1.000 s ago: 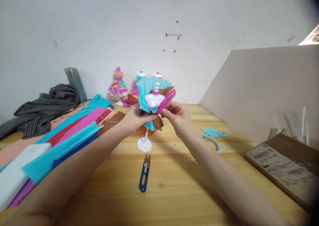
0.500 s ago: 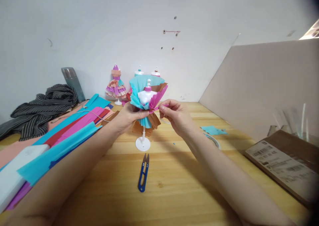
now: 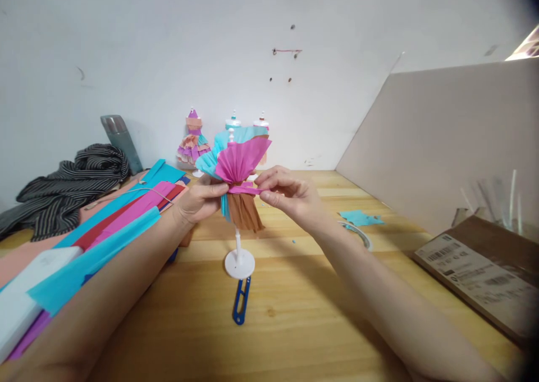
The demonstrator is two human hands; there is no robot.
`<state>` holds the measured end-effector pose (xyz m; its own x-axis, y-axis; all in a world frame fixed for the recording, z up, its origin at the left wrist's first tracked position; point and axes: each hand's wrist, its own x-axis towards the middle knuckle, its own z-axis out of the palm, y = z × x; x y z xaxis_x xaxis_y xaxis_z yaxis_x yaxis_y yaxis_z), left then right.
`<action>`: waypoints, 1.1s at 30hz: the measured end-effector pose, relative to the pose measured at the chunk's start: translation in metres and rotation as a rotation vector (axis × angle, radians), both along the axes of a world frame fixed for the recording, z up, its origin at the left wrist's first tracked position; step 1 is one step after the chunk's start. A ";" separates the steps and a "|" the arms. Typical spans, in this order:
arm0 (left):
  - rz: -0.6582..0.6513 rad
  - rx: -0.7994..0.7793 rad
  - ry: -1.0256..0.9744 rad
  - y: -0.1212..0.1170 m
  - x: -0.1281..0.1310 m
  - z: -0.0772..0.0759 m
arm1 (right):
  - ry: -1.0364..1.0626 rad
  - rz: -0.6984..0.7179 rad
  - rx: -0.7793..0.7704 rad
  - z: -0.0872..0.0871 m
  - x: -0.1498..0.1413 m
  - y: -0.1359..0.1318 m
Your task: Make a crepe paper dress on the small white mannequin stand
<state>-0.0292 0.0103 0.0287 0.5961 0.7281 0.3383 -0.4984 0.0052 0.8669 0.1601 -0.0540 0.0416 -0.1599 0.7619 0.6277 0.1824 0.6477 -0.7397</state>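
Note:
My left hand (image 3: 201,198) grips the waist of a small white mannequin stand (image 3: 239,263), lifted off the wooden table (image 3: 295,309). Pleated pink paper (image 3: 242,159) fans upward over it, with turquoise paper (image 3: 209,160) behind and brown paper (image 3: 245,211) hanging below. My right hand (image 3: 286,194) pinches a narrow pink paper strip (image 3: 246,190) at the waist. The mannequin's bust is hidden behind the pink fan.
Blue thread snips (image 3: 241,306) lie under the stand's round base. Coloured paper sheets (image 3: 109,228) and a striped cloth (image 3: 63,188) lie at left. Three dressed mannequins (image 3: 193,143) stand by the wall. A cardboard parcel (image 3: 475,270) sits at right, a turquoise scrap (image 3: 360,218) nearby.
The mannequin has been turned and tilted toward me, so the pink fan now faces the camera and hides the bust. Its base now hangs over the snips.

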 end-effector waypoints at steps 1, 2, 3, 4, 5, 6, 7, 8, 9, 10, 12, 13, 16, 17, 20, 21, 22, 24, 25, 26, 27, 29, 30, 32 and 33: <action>-0.017 -0.023 0.002 -0.001 -0.001 0.001 | 0.008 0.006 -0.004 -0.001 -0.002 0.000; -0.037 -0.047 0.005 -0.002 -0.002 0.001 | 0.021 0.010 -0.019 -0.003 -0.004 0.000; -0.062 -0.068 0.010 -0.002 -0.003 0.001 | 0.038 0.012 -0.042 -0.005 -0.006 0.000; -0.091 -0.085 0.014 -0.003 -0.004 0.002 | 0.060 0.015 -0.073 -0.007 -0.008 0.000; -0.123 -0.093 0.008 -0.003 -0.005 0.002 | 0.081 0.029 -0.112 -0.009 -0.009 0.000; -0.157 -0.093 -0.008 -0.003 -0.006 0.002 | 0.098 0.065 -0.157 -0.012 -0.011 0.000; -0.190 -0.087 -0.029 -0.004 -0.007 0.002 | 0.111 0.122 -0.204 -0.014 -0.013 0.001; -0.220 -0.080 -0.050 -0.004 -0.007 0.002 | 0.121 0.192 -0.252 -0.017 -0.015 0.001; -0.245 -0.071 -0.068 -0.005 -0.007 0.001 | 0.130 0.270 -0.294 -0.018 -0.017 0.001; -0.269 -0.061 -0.081 -0.006 -0.006 0.001 | 0.139 0.338 -0.328 -0.020 -0.019 0.001; -0.308 -0.042 -0.090 -0.008 -0.004 -0.001 | 0.155 0.417 -0.369 -0.020 -0.022 -0.001; -0.323 -0.031 -0.099 -0.009 -0.003 -0.001 | 0.165 0.431 -0.385 -0.019 -0.023 -0.002; -0.358 -0.025 -0.126 -0.012 0.001 -0.002 | 0.224 0.417 -0.445 -0.018 -0.024 -0.005; -0.367 -0.032 -0.122 -0.012 0.002 -0.001 | 0.250 0.397 -0.457 -0.017 -0.024 -0.005; -0.380 -0.052 -0.078 -0.011 0.002 -0.002 | 0.319 0.290 -0.415 -0.017 -0.024 -0.004; -0.382 -0.058 -0.049 -0.009 0.001 -0.003 | 0.330 0.243 -0.386 -0.017 -0.023 -0.004; -0.373 -0.066 -0.017 -0.007 0.000 -0.003 | 0.337 0.196 -0.357 -0.017 -0.022 -0.003; -0.323 -0.091 0.041 -0.003 -0.002 -0.005 | 0.335 0.112 -0.320 -0.016 -0.020 -0.002; -0.281 -0.102 0.057 -0.001 -0.003 -0.005 | 0.330 0.076 -0.311 -0.016 -0.018 -0.002; -0.236 -0.109 0.070 0.000 -0.004 -0.005 | 0.324 0.042 -0.304 -0.016 -0.016 -0.002; -0.194 -0.108 0.081 0.000 -0.003 -0.004 | 0.318 0.011 -0.295 -0.015 -0.015 -0.002; -0.113 -0.081 0.096 -0.001 -0.001 -0.001 | 0.293 -0.038 -0.253 -0.014 -0.012 -0.003; -0.073 -0.058 0.099 -0.003 0.001 0.000 | 0.274 -0.052 -0.218 -0.013 -0.011 -0.004; 0.008 -0.002 0.085 -0.006 0.006 0.003 | 0.231 -0.068 -0.150 -0.011 -0.010 -0.006; 0.043 0.032 0.069 -0.008 0.008 0.003 | 0.205 -0.079 -0.128 -0.010 -0.010 -0.006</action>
<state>-0.0212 0.0020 0.0321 0.5868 0.7433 0.3212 -0.4369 -0.0433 0.8985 0.1501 -0.0602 0.0312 0.0239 0.8422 0.5386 0.0663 0.5362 -0.8415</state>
